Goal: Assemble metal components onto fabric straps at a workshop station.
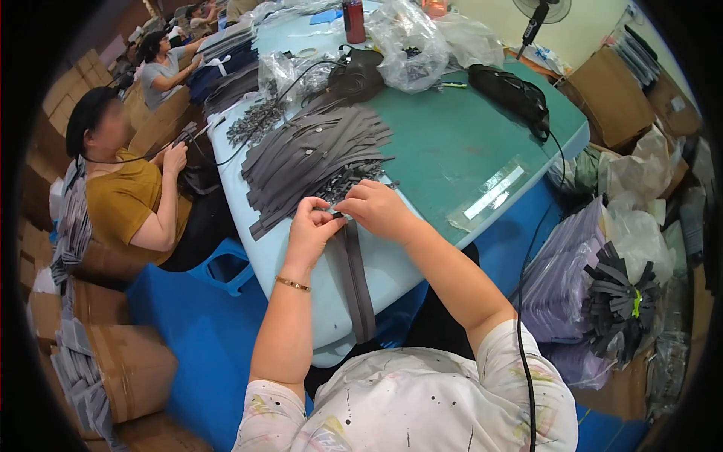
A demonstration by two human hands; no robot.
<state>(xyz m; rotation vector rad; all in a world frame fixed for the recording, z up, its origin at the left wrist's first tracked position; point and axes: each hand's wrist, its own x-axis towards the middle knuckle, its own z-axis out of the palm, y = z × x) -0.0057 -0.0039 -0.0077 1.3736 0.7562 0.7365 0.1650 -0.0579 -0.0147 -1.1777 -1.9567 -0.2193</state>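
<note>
A long dark grey zipper (357, 290) hangs down over the table's near edge toward my lap. My left hand (310, 232) pinches its upper end between thumb and fingers. Close against it, my right hand (375, 212) is also closed in a pinch at that end. Something small and dark shows between the fingertips, too small to make out. Just beyond my hands lies a heap of small dark metal pieces (343, 181), which look like zipper sliders. Behind and left of it spreads a large pile of grey zippers (301, 154).
A green mat (429, 147) covers the right of the pale blue table (312, 271). On it are a black pouch (512, 98) and a white strip in clear plastic (493, 193). A co-worker (135, 188) sits at the left. Bundled purple packs (553, 279) stand right; a cable crosses there.
</note>
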